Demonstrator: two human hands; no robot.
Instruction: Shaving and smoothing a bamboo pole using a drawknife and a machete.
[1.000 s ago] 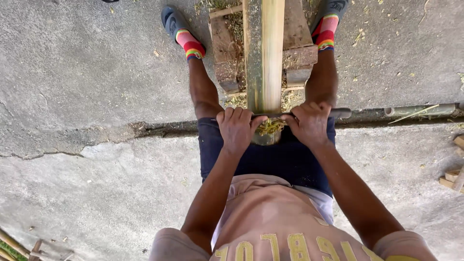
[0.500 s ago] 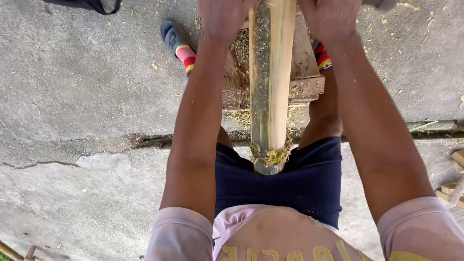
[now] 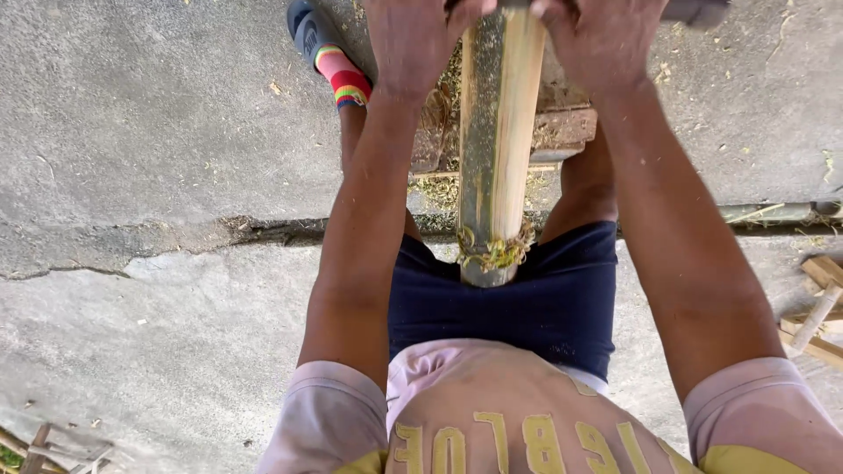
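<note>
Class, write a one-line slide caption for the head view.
Both hands, left hand and right hand, grip a tool across a long pale bamboo pole.

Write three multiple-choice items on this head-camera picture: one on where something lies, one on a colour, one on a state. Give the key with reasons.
1. Where does the near end of the bamboo pole lie?
A. Between the person's thighs, against the shorts
B. Flat on the concrete to the left
C. On top of the sandal

2. What colour are the shorts?
A. Red
B. Dark blue
C. White

3. How are the hands placed?
A. Both resting on the knees
B. One raised in the air, away from the pole
C. Both at the far end of the pole, one on each side

Key: 1 A, the frayed end sits at the lap between the legs. 2 B, the fabric is navy. 3 C, the left hand and right hand flank the pole at the top edge.
</note>
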